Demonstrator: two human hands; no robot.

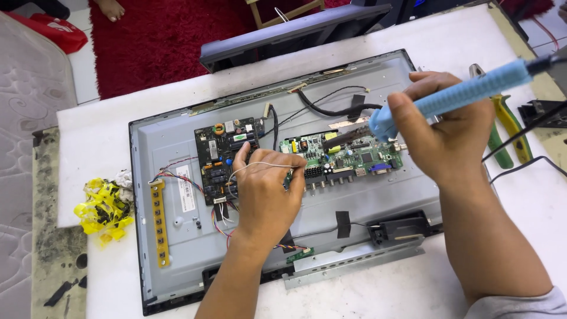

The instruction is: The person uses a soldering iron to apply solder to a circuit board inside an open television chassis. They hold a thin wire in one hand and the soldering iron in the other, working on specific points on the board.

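Gripped in the right hand, blue soldering iron slants tip-down-left toward green board, tip hidden; left hand pinches thin wire, handle's end cut off.

Matt grey metal panel, blue plastic soldering iron

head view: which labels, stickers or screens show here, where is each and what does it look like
Opened flat screen: lying face down on the white table, grey metal back, dark frame.
White label: long rectangle on the grey back, left of the black board.
Small white sticker: narrow upright strip on the black board.
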